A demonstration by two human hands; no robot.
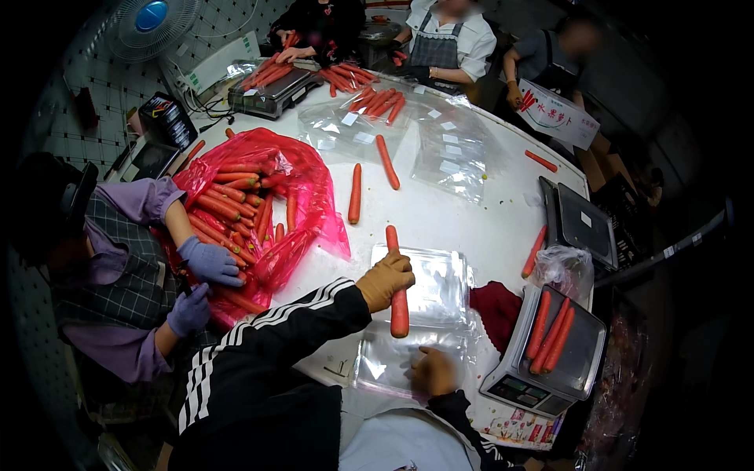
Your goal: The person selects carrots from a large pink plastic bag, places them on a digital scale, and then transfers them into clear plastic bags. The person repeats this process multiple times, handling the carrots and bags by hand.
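Note:
My left hand (386, 281), in a tan glove, grips a carrot (399, 312) around its middle above a stack of clear plastic bags (439, 277). Blurred, my gloved right hand (436, 372) is over the nearer clear bags (383, 359); its finger positions are hard to make out. To my right, several carrots (552, 335) lie on the metal plate of a digital scale (533, 394). Two single carrots (354, 194) (387, 162) rest on the white table (365, 235) beyond my left hand.
A red plastic bag (324, 206) full of carrots (227, 206) lies to the left, where a co-worker's gloved hands (209, 262) reach. A dark red cloth (496, 312) is beside the right scale. Other people, a second scale (580, 221) and labelled clear bags (450, 147) line the far side.

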